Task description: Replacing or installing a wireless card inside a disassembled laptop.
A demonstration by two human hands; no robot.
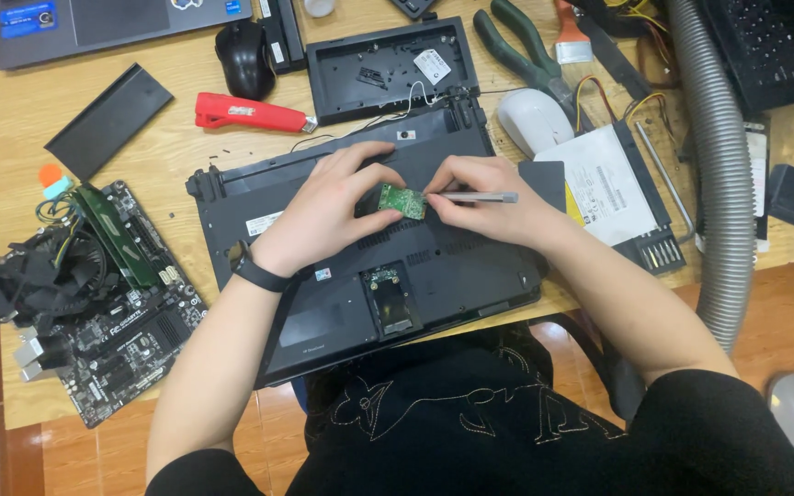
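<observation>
A black laptop (470, 266) lies upside down on the wooden table, with an open slot (391, 296) in its underside. My left hand (328, 207) pinches a small green circuit card (402, 200) above the laptop's base. My right hand (484, 197) holds a slim grey metal tool (475, 197), its tip touching the card's right edge. A black band sits on my left wrist (255, 273).
A desktop motherboard with fan and cables (94, 294) lies at the left. A red tool (248, 113), black mouse (243, 57), black cover panel (388, 66), white mouse (533, 119), pliers (518, 48), optical drive (613, 188) and grey hose (719, 165) surround the laptop.
</observation>
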